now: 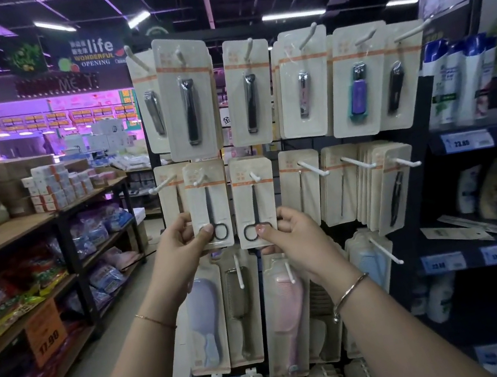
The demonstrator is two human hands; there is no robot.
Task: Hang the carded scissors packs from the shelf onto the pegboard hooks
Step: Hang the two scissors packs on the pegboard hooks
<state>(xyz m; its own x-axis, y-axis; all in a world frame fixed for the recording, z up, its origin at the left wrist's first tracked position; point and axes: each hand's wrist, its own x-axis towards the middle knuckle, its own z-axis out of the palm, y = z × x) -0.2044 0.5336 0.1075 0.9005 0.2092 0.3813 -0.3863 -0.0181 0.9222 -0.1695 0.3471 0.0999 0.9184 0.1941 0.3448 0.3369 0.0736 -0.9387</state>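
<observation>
Two carded scissors packs are up against the middle row of the pegboard rack (pixel 271 147). My left hand (pixel 184 237) grips the bottom of the left scissors pack (pixel 209 203), whose top hole sits on a white hook (pixel 199 180). My right hand (pixel 284 227) pinches the bottom of the right scissors pack (pixel 255 200), whose top is on another white hook (pixel 255 176). Each beige card holds small black scissors, handles down.
Carded nail clippers (pixel 188 99) hang in the top row, combs and brushes (pixel 287 311) below. More carded tools (pixel 386 184) hang to the right. Shampoo shelves (pixel 476 134) stand at right, with loose cards (pixel 460 230) lying on one. Goods shelves (pixel 47 223) line the aisle at left.
</observation>
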